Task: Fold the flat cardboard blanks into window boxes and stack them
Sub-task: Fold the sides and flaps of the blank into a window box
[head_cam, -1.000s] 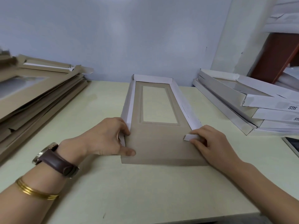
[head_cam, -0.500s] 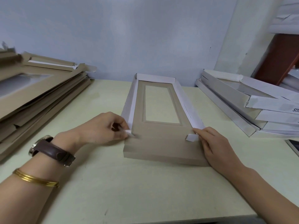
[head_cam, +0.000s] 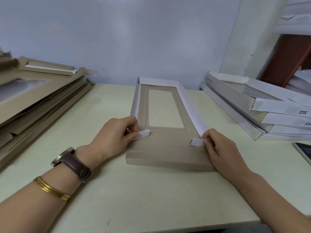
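Note:
A half-folded brown window box (head_cam: 165,148) lies in the middle of the pale table (head_cam: 134,199), its white-lined side walls and far wall standing up and its near flap raised a little. My left hand (head_cam: 116,137) pinches the small white tab (head_cam: 143,134) at the near end of the left wall, turned inward. My right hand (head_cam: 218,148) pinches the matching tab (head_cam: 196,142) at the right wall's near end. A pile of flat brown blanks (head_cam: 38,98) lies at the left. Folded white boxes (head_cam: 262,111) are stacked at the right.
The wall stands close behind the table. A dark-edged flat object (head_cam: 303,152) lies at the table's right edge. A reddish-brown shelf (head_cam: 286,59) with white packs rises at the far right. The table's front edge runs near the bottom of the view.
Both hands have turned the white corner tabs inward over the box floor. The near flap has lifted off the table.

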`<state>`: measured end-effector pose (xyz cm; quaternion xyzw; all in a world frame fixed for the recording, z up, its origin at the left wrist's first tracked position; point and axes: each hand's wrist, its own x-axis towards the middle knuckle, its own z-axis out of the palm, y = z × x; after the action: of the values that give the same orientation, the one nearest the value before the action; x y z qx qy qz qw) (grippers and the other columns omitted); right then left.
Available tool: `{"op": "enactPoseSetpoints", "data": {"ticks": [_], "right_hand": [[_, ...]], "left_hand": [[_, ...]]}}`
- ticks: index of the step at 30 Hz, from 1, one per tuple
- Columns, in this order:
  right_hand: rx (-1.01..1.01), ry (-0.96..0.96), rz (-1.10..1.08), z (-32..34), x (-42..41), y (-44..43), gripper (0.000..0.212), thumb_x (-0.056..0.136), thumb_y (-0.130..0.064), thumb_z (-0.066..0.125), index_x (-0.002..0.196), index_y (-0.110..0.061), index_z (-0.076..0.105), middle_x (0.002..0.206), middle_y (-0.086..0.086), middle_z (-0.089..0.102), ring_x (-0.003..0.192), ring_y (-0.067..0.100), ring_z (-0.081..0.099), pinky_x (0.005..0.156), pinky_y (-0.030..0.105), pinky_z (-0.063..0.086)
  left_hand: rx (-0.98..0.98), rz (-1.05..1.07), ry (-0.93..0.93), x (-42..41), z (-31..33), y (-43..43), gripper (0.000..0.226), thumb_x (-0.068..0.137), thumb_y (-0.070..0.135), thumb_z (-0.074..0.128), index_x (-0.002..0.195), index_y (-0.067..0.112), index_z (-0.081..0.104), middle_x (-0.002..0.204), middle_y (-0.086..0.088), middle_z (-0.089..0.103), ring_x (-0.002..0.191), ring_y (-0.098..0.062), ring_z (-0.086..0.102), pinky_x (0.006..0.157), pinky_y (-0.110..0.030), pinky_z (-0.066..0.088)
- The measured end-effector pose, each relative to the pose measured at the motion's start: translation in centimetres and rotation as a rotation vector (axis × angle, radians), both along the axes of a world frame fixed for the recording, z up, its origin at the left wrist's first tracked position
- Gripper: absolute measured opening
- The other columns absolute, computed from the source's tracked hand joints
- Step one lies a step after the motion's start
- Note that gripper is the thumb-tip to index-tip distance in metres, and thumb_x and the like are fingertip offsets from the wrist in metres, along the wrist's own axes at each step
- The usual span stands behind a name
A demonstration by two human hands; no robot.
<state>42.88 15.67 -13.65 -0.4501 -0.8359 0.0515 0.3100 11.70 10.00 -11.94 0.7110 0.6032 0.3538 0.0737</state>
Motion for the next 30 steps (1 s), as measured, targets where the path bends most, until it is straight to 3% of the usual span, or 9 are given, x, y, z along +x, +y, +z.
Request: {"op": "enactPoseSetpoints", "data": {"ticks": [5,9,14,18,21,23,26,28,30], "right_hand": [[0.031,0.066,0.003,0.3,0.1,-0.1,0.018,0.091,-0.001,0.054,0.084,-0.018,0.054,0.081,-0.009,0.05,0.078,0.007,0.049,0.065,0.012,0.035],[0.015,0.076,-0.004,0.3,0.3,0.0,0.02,0.091,-0.002,0.054,0.082,-0.02,0.053,0.075,-0.008,0.051,0.073,0.012,0.048,0.061,0.016,0.035],[-0.008,0.121,0.003,0.1,0.2,0.1,0.021,0.09,-0.002,0.054,0.086,-0.022,0.048,0.073,-0.009,0.051,0.073,0.01,0.049,0.06,0.016,0.036],[0.028,0.094,0.026,0.2,0.3,0.0,0.027,0.09,0.002,0.052,0.08,-0.021,0.043,0.069,-0.006,0.045,0.066,0.013,0.043,0.058,0.019,0.033],[-0.001,0.106,0.051,0.5,0.4,-0.1,0.026,0.086,0.003,0.057,0.079,-0.022,0.049,0.07,-0.007,0.048,0.066,0.015,0.045,0.057,0.016,0.034],[-0.049,0.128,0.066,0.8,0.6,-0.2,0.023,0.085,-0.007,0.064,0.079,-0.025,0.052,0.071,-0.008,0.05,0.068,0.015,0.047,0.057,0.015,0.036],[-0.181,0.065,0.118,1.6,1.5,-0.5,0.02,0.081,-0.045,0.069,0.09,-0.034,0.055,0.084,-0.012,0.051,0.076,0.013,0.05,0.064,0.017,0.04],[-0.255,-0.058,0.155,2.2,2.6,-0.6,0.042,0.072,-0.066,0.065,0.103,-0.039,0.053,0.095,-0.017,0.05,0.089,0.008,0.05,0.074,0.015,0.041],[-0.299,-0.176,0.19,2.7,3.2,-0.6,0.052,0.065,-0.062,0.065,0.11,-0.042,0.047,0.107,-0.024,0.047,0.104,0.004,0.046,0.084,0.015,0.04]], "left_hand": [[-0.035,-0.097,0.08,-0.3,0.1,-0.3,0.018,0.092,0.018,0.058,0.08,0.027,0.049,0.068,0.01,0.056,0.062,-0.014,0.047,0.056,-0.022,0.037],[-0.089,-0.139,0.01,-0.4,0.3,-0.4,0.026,0.093,0.009,0.055,0.084,0.033,0.05,0.075,0.011,0.06,0.068,-0.017,0.053,0.06,-0.021,0.04],[-0.102,-0.15,-0.035,-0.2,0.0,-0.4,0.029,0.093,0.006,0.053,0.09,0.035,0.052,0.079,0.016,0.061,0.071,-0.016,0.054,0.059,-0.014,0.037],[-0.1,-0.16,0.056,0.0,0.3,-0.5,0.03,0.092,0.003,0.049,0.085,0.032,0.048,0.066,0.011,0.05,0.061,-0.012,0.042,0.059,-0.023,0.036],[-0.175,-0.169,0.073,0.0,1.0,-0.9,0.022,0.082,0.012,0.058,0.081,0.034,0.056,0.07,0.007,0.057,0.063,-0.011,0.047,0.062,-0.024,0.04],[-0.258,-0.167,0.034,-0.2,1.6,-1.3,0.022,0.067,0.033,0.068,0.087,0.037,0.059,0.081,0.002,0.06,0.068,-0.009,0.051,0.063,-0.022,0.043],[-0.366,-0.197,0.071,-0.5,2.1,-1.8,0.057,0.051,0.051,0.085,0.098,0.041,0.054,0.095,0.01,0.055,0.079,0.001,0.05,0.066,-0.013,0.041],[-0.386,-0.196,0.128,-0.5,2.1,-1.9,0.065,0.051,0.048,0.088,0.103,0.044,0.049,0.101,0.012,0.049,0.086,0.006,0.047,0.068,-0.01,0.04],[-0.372,-0.174,0.178,-0.5,1.9,-1.8,0.063,0.056,0.039,0.086,0.104,0.047,0.045,0.103,0.011,0.044,0.091,0.007,0.044,0.07,-0.009,0.04]]}}
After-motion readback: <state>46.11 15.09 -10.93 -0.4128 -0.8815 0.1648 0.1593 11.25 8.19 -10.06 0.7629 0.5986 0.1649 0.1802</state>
